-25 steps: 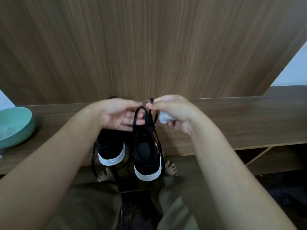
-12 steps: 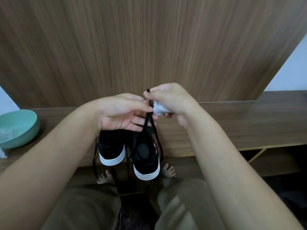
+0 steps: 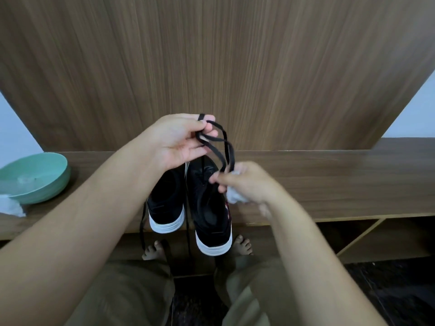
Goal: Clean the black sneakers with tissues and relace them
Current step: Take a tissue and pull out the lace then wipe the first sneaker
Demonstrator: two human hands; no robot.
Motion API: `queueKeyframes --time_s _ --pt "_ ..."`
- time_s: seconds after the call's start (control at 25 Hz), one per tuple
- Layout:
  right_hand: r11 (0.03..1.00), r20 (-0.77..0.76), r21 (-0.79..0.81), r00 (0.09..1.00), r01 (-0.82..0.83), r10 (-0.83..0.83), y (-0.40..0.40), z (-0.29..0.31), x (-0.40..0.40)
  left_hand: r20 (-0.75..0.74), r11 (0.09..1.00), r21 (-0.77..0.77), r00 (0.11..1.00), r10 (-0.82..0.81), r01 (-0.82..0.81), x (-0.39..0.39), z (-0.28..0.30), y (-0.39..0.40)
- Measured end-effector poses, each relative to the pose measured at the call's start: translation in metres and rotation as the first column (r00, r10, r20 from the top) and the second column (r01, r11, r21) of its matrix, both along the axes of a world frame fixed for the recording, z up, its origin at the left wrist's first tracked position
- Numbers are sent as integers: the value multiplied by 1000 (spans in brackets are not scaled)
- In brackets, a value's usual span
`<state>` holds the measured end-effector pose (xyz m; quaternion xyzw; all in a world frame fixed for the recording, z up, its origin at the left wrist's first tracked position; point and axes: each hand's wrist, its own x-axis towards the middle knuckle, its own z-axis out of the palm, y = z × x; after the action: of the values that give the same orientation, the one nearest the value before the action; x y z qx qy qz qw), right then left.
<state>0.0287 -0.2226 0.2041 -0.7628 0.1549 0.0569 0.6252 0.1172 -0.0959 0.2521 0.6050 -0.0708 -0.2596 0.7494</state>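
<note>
Above the tabletop (image 3: 329, 175), left hand (image 3: 179, 142) fingers (image 3: 207, 124) pinching looped black lace (image 3: 219, 147). Right hand (image 3: 247, 184) clenched around lace and white tissue (image 3: 233, 196); no readable writing on sneakers (image 3: 207, 208).

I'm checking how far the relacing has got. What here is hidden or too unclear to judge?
All in the head view:
- Eyelets of both sneakers: black on black, toes partly behind the left hand.
- Tissue: mostly covered by the right hand, which is motion-blurred.
- Lace ends: lost inside the fingers.
- Bowl and tissue beside it: cut off by the left edge.
</note>
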Motion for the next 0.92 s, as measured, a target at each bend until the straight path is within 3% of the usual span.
queueKeyframes --time_s 0.12,0.2,0.28,0.36,0.4,0.48,0.56,0.64,0.72,0.8,0.84,0.92 --pt "996 108 -45 992 70 -65 -21 36 3 361 921 388 923 -136 -16 -5 -13 13" --pt "995 128 -75 990 70 -60 -29 46 4 584 768 628 729 -357 -127 -11 -31 16" --pt "994 90 -106 996 35 -25 -28 39 3 645 601 748 520 -560 -280 -21 -50 13" --pt "998 48 -53 999 16 -13 -21 15 6 624 458 758 313 -716 -464 -34 -73 8" --pt "1000 27 -12 1000 13 -13 -17 0 8 592 416 757 260 -763 -504 -43 -82 7" --pt "999 -6 43 1000 -30 31 -10 -30 11 443 289 829 247 -862 -479 -57 -97 5" --pt "994 -18 16 994 -110 110 -8 -46 15 402 279 839 187 -896 -467 -62 -106 5" --pt "958 -43 -217 982 -188 183 -8 -48 19 378 264 858 194 -905 -440 -60 -107 6" --pt "751 -98 -619 971 -230 217 -7 -51 20 432 262 845 306 -848 -466 -57 -104 9" --pt "554 -124 -809 978 -197 166 -1 -54 15 506 293 821 388 -770 -490 -49 -103 15" --pt "524 -121 -833 982 -180 145 2 -55 13 536 320 819 435 -724 -476 -45 -100 18" --pt "552 -103 -817 984 -166 145 5 -56 12 587 371 801 495 -640 -470 -39 -102 25"
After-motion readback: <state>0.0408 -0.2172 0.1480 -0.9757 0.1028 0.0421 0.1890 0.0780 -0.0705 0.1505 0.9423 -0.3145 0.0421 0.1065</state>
